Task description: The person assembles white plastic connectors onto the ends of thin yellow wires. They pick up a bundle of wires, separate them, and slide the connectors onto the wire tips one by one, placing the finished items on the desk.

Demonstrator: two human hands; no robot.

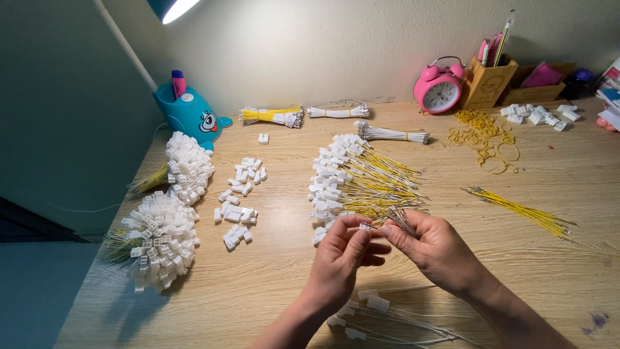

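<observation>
just pens (496, 40) upright in holder (487, 84)

Wooden desk (271, 284) against a pale wall (323, 45), lamp (169, 8) lit overhead

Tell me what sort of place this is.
Probably a home desk used for piecework assembly of wire connectors: a wooden desk with heaps of white connectors, bundled yellow wires, a pink alarm clock and a pen holder.

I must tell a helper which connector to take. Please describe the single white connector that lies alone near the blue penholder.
Start at the blue penholder at the table's far left. Just right of it, below the yellow wire bundle, lies one white connector. It lies alone; the other connectors lie in clusters nearer the person.
</observation>
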